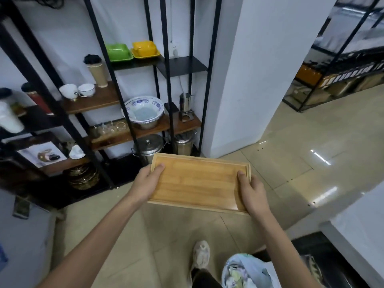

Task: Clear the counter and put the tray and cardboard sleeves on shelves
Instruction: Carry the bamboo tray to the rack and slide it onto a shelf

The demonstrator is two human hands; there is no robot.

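An empty wooden tray (197,181) with a raised rim is held level in the air above the tiled floor, in front of a black metal shelving unit (168,80). My left hand (145,183) grips the tray's left short edge, thumb on top. My right hand (252,194) grips the right short edge the same way. A stack of brown cardboard sleeves (98,72) with a dark top stands on a wooden shelf (93,100) at upper left.
The shelves carry white cups (78,91), a blue-patterned bowl (144,111), green and yellow dishes (133,50), glasses and steel pots (148,147). A white pillar (249,80) stands right of the unit. A white counter (361,223) is at lower right, a bag (245,271) by my foot.
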